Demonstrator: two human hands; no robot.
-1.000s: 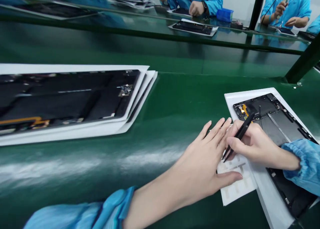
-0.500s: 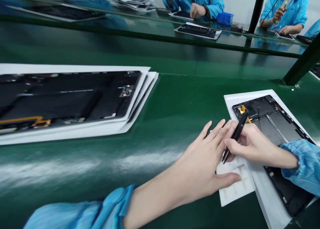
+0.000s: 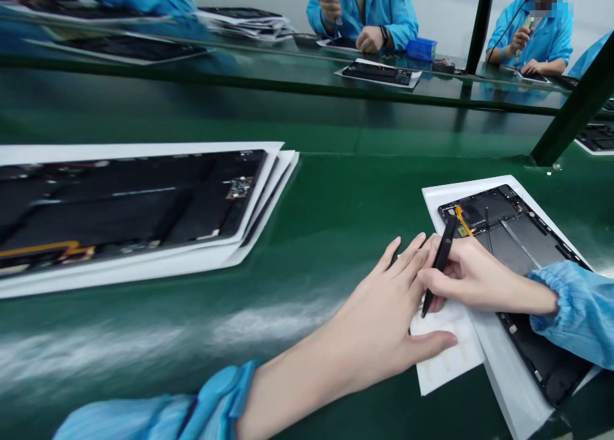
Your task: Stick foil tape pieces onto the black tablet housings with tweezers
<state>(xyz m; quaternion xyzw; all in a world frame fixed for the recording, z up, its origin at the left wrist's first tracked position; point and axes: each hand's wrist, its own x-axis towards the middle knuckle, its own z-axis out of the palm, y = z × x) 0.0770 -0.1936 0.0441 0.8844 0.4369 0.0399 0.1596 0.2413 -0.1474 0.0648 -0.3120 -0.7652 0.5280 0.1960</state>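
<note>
Green tabletop, panel pile at left, right sleeve across open device.

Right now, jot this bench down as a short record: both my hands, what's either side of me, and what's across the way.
Left hand: spread over a small white sheet, thumb across it
Right hand: gripping black tweezers, tips angled down toward the sheet; contact unclear
At right: open black device on white paper, partly hidden by the right sleeve
At left: stacked black devices with white sheets between
Across: co-workers in blue sleeves, a blue bin
Surface: glossy green bench
</note>
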